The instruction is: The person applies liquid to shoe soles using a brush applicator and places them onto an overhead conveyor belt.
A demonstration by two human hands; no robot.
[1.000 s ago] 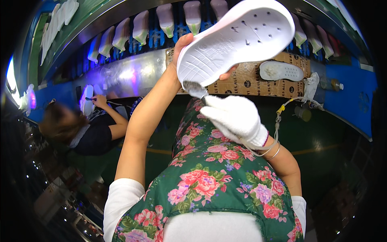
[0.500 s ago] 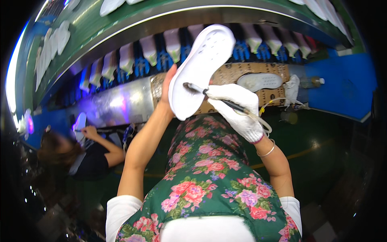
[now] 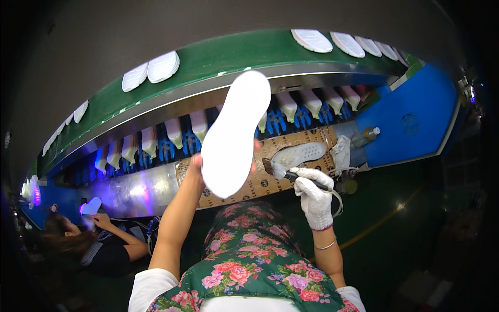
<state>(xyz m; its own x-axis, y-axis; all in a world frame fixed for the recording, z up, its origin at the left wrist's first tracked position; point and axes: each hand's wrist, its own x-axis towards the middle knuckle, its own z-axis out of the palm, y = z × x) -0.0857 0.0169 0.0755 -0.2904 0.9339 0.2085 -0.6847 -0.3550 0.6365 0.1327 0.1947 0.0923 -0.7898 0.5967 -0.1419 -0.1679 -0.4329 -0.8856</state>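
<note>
My bare left hand (image 3: 196,163) grips a white shoe sole (image 3: 235,138) near its lower part, thumb on the left edge and fingertips on the right. The sole's surface looks plain and very bright, held up over the bench. In a white knit glove, my right hand (image 3: 315,202) is closed round the dark handle of a brush (image 3: 283,172) with a thin hose attached. The dark bristles are beside the left end of a greyish sole (image 3: 300,153), which lies flat with rows of small dots on it. Whether they touch it I cannot tell.
Printed cardboard (image 3: 218,183) covers part of the metal bench (image 3: 130,190). Behind it stands a row of pale shoe-shaped pieces (image 3: 174,132) on blue holders. White soles (image 3: 163,66) lie on a green belt (image 3: 234,52). A bottle (image 3: 366,136) and cloth (image 3: 341,152) are right; a co-worker (image 3: 93,244) sits left.
My right hand has drawn the brush off the held sole, down and right to the sole on the cardboard. The held sole now shows a plain face, and the view has shifted.
</note>
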